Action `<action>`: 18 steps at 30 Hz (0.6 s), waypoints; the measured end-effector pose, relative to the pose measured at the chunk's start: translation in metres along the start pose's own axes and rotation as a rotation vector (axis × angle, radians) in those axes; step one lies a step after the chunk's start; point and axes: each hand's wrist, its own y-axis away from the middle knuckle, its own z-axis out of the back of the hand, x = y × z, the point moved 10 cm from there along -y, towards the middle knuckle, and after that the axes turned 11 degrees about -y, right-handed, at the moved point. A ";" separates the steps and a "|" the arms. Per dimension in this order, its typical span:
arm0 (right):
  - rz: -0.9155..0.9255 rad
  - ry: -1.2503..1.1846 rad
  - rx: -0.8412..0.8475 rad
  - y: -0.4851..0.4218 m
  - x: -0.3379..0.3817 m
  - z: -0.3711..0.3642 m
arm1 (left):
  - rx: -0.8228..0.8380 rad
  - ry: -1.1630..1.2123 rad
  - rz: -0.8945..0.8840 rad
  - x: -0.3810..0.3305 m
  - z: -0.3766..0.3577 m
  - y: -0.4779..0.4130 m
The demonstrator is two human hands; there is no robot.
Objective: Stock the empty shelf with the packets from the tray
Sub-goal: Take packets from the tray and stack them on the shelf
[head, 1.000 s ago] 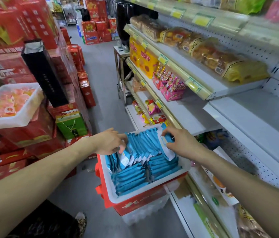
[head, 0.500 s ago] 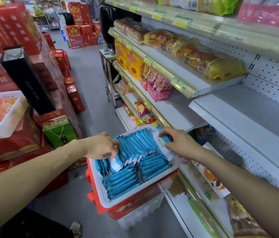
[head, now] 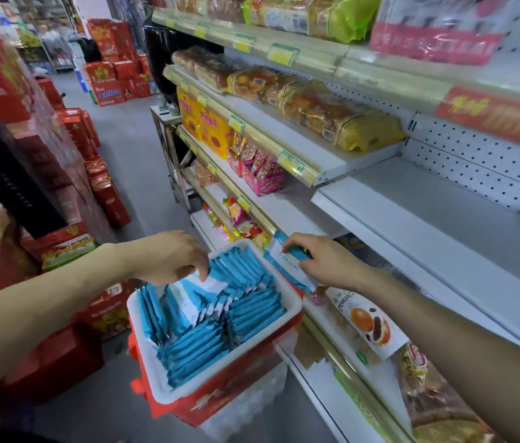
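Observation:
A white tray full of several blue and white packets rests on a red box low in the aisle. My right hand is shut on one blue and white packet, lifted just past the tray's right rim. My left hand reaches into the tray's far side, its fingertips pinching the top of a packet standing in the row. The empty white shelf lies to the right, above and beyond my right hand.
Stocked shelves with bread bags, yellow boxes and pink candy boxes run along the right. Snack bags fill the lower shelf under my right arm. Red gift boxes are stacked on the left of the grey aisle floor.
My right hand has lifted one packet out of the tray, up and to the right. My left hand stays at the packets on the tray's far side. The view has tilted upward.

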 end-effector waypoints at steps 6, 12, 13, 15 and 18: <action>0.032 0.048 -0.081 0.017 0.003 0.048 | -0.169 0.068 0.144 0.012 0.066 -0.043; -0.017 0.122 -0.152 0.069 -0.021 0.127 | -0.306 0.292 0.113 -0.012 0.136 -0.106; -0.036 0.116 -0.168 0.082 -0.030 0.140 | -0.323 0.299 0.106 -0.018 0.145 -0.118; -0.099 0.117 -0.233 0.112 -0.057 0.172 | -0.361 0.298 0.083 -0.033 0.161 -0.142; -0.238 0.147 -0.351 0.164 -0.104 0.228 | -0.406 0.320 0.023 -0.061 0.181 -0.172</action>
